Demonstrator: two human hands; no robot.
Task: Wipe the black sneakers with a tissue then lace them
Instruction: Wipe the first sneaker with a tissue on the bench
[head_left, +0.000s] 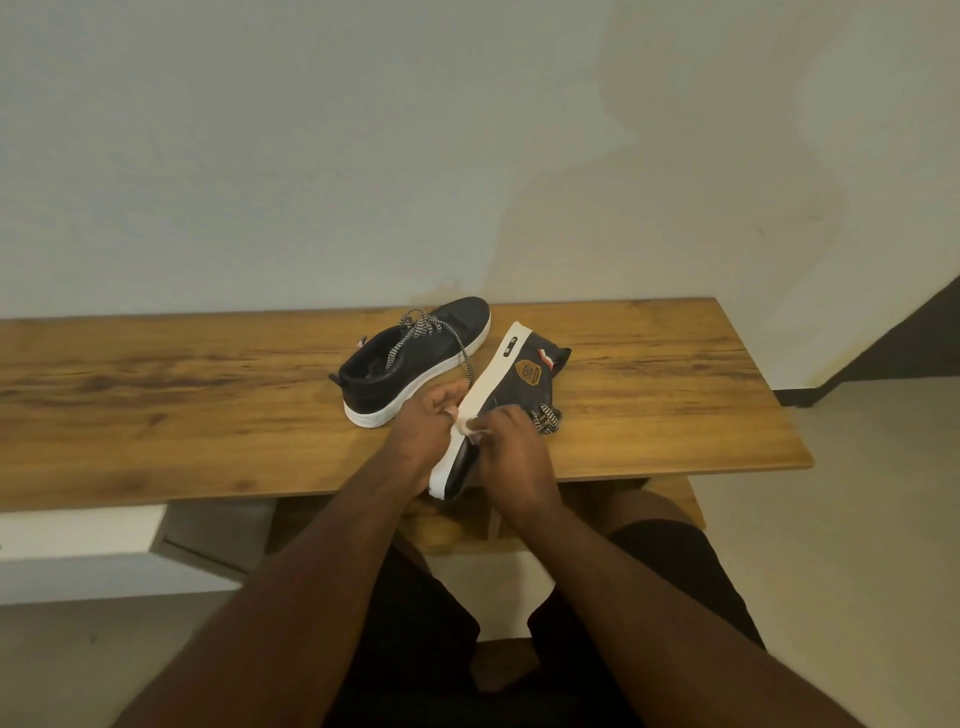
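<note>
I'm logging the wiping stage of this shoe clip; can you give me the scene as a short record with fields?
surface: wooden table
far sneaker: upright on its sole, laces loose
near sneaker: tipped on its side, white sole facing left
left hand: steadies the near sneaker at the sole
right hand: pinches the tissue against the near sneaker
stage: wiping, lacing not begun

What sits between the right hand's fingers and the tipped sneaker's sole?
A crumpled tissue, pinched by the right hand against the tipped sneaker, in the head view.
</note>
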